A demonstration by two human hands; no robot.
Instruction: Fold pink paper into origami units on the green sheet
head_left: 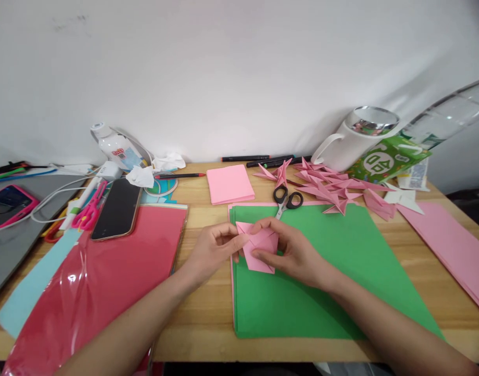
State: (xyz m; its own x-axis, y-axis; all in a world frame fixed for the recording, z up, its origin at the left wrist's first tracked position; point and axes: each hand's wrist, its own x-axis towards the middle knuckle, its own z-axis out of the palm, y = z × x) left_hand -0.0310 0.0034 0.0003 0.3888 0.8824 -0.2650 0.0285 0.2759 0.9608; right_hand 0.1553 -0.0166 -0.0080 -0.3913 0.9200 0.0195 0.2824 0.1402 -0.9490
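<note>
Pale wood-grained worktop, front edge bare along the bottom; dark space beneath. Both forearms reach in from the near side.

Large flat stack of green paper sheets lies right of centre, pink showing along its left and back edges. To the left, a red sheet in a glossy clear plastic sleeve, light glaring off it; a pale blue sheet shows from under its left side.

Small folded pink paper piece is held up over the left back part of the green stack, crease lines visible. Left hand: fingers pinch its left edge. Right hand: fingers grasp its right side, thumb on the near face.

Just behind the hands, black-handled scissors, blades toward the person. Far right, long pink paper sheets. Left, a dark-screened smartphone on the red sleeve, pink-handled scissors beside it.

Farther back: a square pink paper stack; right of it, a heap of pointed pink folded shapes. Along the back, black pens, a white mug with a shiny metal rim, a green printed packet; at left, a white bottle and crumpled white tissue.

Behind everything, a plain white wall, faint smudges upper left, soft shadows at right.
</note>
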